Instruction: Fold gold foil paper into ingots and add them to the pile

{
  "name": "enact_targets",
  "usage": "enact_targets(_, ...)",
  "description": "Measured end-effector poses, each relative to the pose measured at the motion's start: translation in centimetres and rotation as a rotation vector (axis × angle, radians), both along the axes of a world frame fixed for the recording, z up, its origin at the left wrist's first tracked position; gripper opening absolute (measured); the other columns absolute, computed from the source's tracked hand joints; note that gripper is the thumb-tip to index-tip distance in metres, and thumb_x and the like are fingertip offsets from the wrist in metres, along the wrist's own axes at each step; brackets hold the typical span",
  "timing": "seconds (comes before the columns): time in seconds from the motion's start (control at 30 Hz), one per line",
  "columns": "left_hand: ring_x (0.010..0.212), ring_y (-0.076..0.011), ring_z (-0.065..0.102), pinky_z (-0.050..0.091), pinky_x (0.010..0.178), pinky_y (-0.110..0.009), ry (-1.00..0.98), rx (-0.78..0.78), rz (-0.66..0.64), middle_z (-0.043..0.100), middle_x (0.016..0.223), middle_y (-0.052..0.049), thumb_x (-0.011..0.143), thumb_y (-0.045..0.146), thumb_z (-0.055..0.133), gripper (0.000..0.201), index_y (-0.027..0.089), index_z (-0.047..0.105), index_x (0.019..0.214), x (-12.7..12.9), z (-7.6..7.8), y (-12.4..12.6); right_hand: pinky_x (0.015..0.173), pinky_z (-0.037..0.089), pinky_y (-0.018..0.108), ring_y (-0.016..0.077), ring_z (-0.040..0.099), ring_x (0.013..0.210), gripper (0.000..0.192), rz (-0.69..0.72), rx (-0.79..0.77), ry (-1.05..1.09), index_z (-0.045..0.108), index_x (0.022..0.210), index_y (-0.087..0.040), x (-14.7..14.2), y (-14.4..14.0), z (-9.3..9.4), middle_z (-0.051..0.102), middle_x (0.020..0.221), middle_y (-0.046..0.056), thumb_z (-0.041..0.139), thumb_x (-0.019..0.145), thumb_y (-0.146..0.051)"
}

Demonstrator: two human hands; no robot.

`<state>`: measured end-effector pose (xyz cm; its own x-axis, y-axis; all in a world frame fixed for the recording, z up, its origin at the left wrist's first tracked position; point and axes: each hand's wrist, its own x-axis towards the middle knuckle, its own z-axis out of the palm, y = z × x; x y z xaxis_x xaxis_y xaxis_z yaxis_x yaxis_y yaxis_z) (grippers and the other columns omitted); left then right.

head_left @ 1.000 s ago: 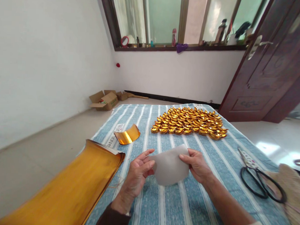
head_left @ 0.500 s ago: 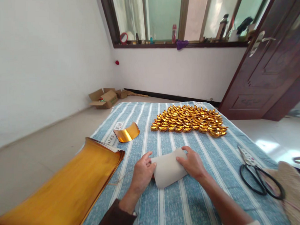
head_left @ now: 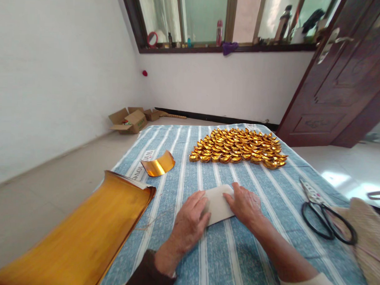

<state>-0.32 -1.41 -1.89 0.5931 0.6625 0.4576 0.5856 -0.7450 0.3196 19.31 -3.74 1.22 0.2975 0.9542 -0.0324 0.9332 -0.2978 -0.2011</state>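
Observation:
A small sheet of paper [head_left: 219, 204], pale side up, lies low over the striped cloth between my hands. My left hand [head_left: 192, 217] covers its left end, fingers together across the top and thumb at the near edge. At the right end, my right hand [head_left: 245, 202] grips the sheet with the thumb on its upper face. What lies under my left palm is hidden. Left of my hands rests a curved piece of gold foil paper [head_left: 159, 164]. Beyond them sit rows of folded gold paper ingots [head_left: 239, 146].
A stack of large gold paper sheets [head_left: 71, 230] fills the near left. Black-handled scissors [head_left: 324, 218] lie at the right beside a beige knitted cloth [head_left: 361, 240]. A blue striped cloth [head_left: 186, 258] covers the table. Open cardboard boxes [head_left: 130, 120] stand on the floor.
My left hand has moved right and over the sheet's left end. The sheet now lies flatter, with less of it showing. The view has tilted slightly down.

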Motion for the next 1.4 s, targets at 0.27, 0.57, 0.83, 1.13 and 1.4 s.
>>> enact_targets(0.27,0.127,-0.0349,0.05,0.04,0.104,-0.059,0.311,-0.157,-0.151,0.057,0.134,-0.019,0.081,0.033,0.069,0.047,0.012,0.057,0.122,1.4,1.4,-2.0,0.068,0.043,0.031,0.026,0.066,0.09,0.02,0.067,-0.001,-0.118,0.063,0.099,-0.017,0.2,-0.2,0.1,0.068,0.099,0.012,0.052,0.092,-0.032)
enact_targets(0.57,0.109,-0.0283,0.061,0.049,0.095,-0.05,0.175,-0.049,-0.162,0.066,0.116,-0.012,0.088,0.024,0.059,0.018,0.016,0.064,0.103,1.2,0.7,-1.3,0.087,0.041,0.036,0.0236,0.058,0.096,0.02,0.659,0.284,0.075,0.066,0.088,-0.018,1.0,-0.5,-1.1,0.066,0.093,0.007,0.065,0.084,-0.038)
enact_targets(0.83,0.087,-0.0213,0.065,0.053,0.082,-0.039,0.089,0.027,-0.155,0.069,0.089,-0.008,0.097,0.029,0.045,0.029,0.017,0.065,0.079,1.2,0.6,-0.7,0.082,0.044,0.031,0.0199,0.061,0.089,0.029,0.764,0.177,0.268,0.067,0.092,-0.016,2.6,0.1,-0.3,0.069,0.091,0.007,0.061,0.085,-0.044)
enact_targets(1.13,0.077,-0.0183,0.067,0.055,0.073,-0.032,-0.012,0.064,-0.11,0.071,0.084,-0.008,0.097,0.025,0.041,0.032,0.018,0.066,0.078,1.2,0.5,0.1,0.09,0.045,0.034,0.0233,0.062,0.103,0.036,0.764,0.114,0.304,0.073,0.099,-0.019,3.2,0.1,0.1,0.069,0.105,0.008,0.077,0.07,-0.039)
enact_targets(1.4,0.072,-0.0173,0.067,0.055,0.07,-0.029,-0.092,0.034,-0.065,0.07,0.078,-0.007,0.097,0.028,0.041,0.032,0.016,0.064,0.079,1.7,0.5,0.7,0.081,0.044,0.026,0.0164,0.063,0.092,0.016,0.736,0.053,0.488,0.075,0.091,-0.021,4.4,0.8,0.4,0.071,0.098,0.002,0.061,0.082,-0.023)
